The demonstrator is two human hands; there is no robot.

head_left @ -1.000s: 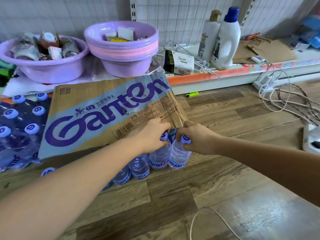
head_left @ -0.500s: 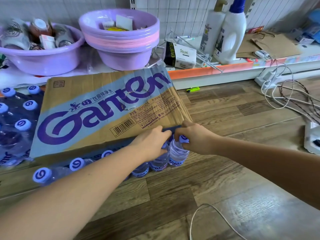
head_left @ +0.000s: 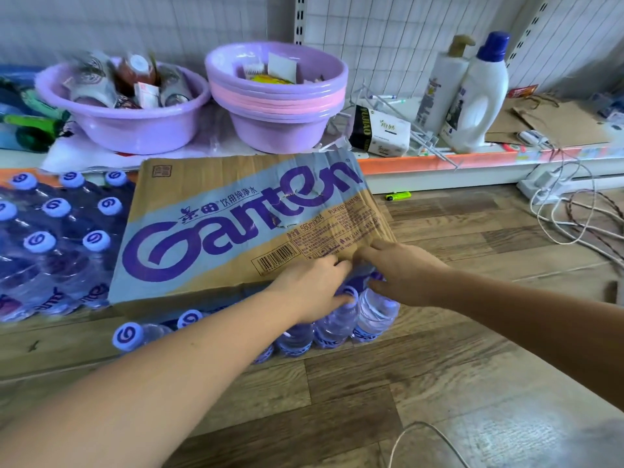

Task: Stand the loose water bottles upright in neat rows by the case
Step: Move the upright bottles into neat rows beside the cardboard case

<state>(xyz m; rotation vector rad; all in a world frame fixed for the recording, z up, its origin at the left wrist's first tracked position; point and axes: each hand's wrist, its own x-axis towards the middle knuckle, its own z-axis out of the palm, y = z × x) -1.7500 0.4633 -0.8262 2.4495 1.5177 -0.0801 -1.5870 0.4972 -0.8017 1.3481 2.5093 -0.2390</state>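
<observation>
1. a cardboard case (head_left: 236,231) printed "ganten" lay flat on the wooden floor (head_left: 439,366) and filled the middle of the view.
2. a row of water bottles (head_left: 293,339) stood upright along the case's 6 o'clock edge. they touched one another, and the left forearm hid the middle of the row.
3. the end bottle (head_left: 376,315) stood at the row's 3 o'clock end, just beside the case's near corner. the second bottle (head_left: 336,324) touched it at its 9 o'clock.
4. the left hand (head_left: 310,288) lay over the second bottle's top, fingers bent toward the case edge and thumb pressed against the cap. i could not tell whether it truly clasped the bottle.
5. the right hand (head_left: 405,271) sat over the end bottle. its fingers were fairly straight and reached to 9 o'clock onto the case's corner, with the thumb stretched beside the cap. it clasped nothing that showed.
6. a shrink-wrapped pack (head_left: 57,238) of more bottles, caps up, sat just beside the case at its 9 o'clock.
7. on the shelf (head_left: 472,160) at 12 o'clock sat a purple basin (head_left: 125,130) full of small goods. a stack of basins (head_left: 277,106) sat at that basin's 3 o'clock.
8. two white jugs (head_left: 479,92) stood on the shelf at 1 o'clock.
9. a green lighter (head_left: 398,196) lay on the floor at the case's 2 o'clock, and loose cables (head_left: 574,224) lay at 3 o'clock, well apart from the bottles.
</observation>
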